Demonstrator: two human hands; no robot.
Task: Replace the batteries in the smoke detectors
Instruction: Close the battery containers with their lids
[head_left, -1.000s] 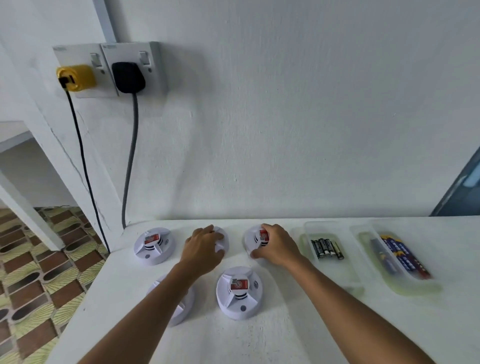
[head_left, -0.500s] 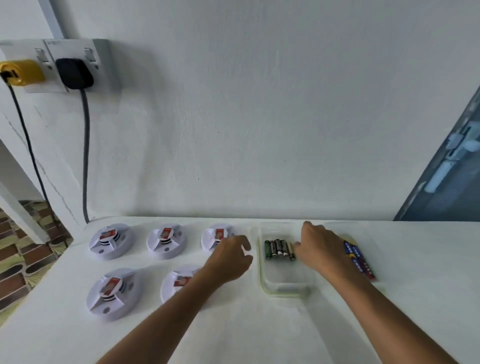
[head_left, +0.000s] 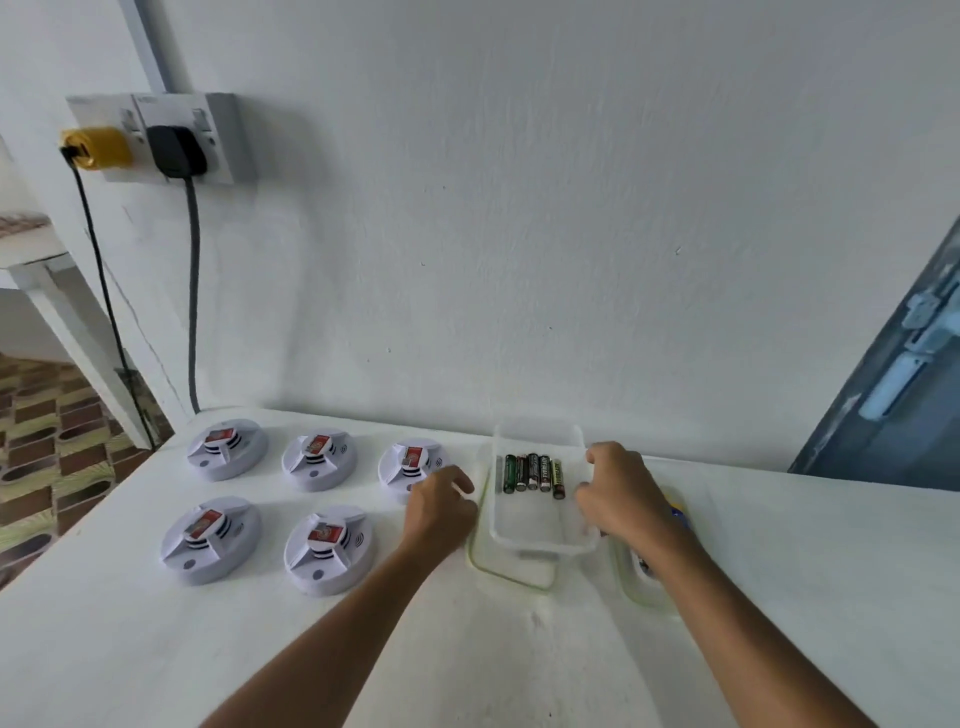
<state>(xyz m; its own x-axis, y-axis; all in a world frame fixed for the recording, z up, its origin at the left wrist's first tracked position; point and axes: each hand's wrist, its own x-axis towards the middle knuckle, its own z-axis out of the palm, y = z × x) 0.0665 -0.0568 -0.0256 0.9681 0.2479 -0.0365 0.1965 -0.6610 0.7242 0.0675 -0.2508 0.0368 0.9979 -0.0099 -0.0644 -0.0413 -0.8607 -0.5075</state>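
Wall sockets: I see a double socket plate (head_left: 161, 136) high on the wall at far left, with a yellow plug (head_left: 97, 147) and a black plug (head_left: 176, 150) in it, their cables hanging down toward the table corner.

Table: a white table (head_left: 156, 649) runs along the white wall.

Smoke detectors: I count five white round smoke detectors (head_left: 227, 449) lying on the left part of the table, three in the back row and two in front, each with a red label on top. They are apart from one another. The rightmost one in the back row (head_left: 408, 465) is partly hidden by my left hand.

Left hand: my left hand (head_left: 440, 512) sits between the detectors and the clear container, fingers curled loosely at the container's left wall (I cannot tell whether it actually grips the wall or only rests against it).

Clear container: a clear plastic container (head_left: 540, 540) looks raised and tilted above a green-rimmed lid or tray (head_left: 511, 577) lying under it on the table.

Batteries: five batteries (head_left: 532, 472) lie side by side in the far half of the container, lengthwise toward me.

Right hand: my right hand (head_left: 623, 493) is clenched on the container's right wall, thumb over the rim.

Second tray: another green-rimmed tray (head_left: 647, 590) lies beneath my right wrist, its contents mostly covered.
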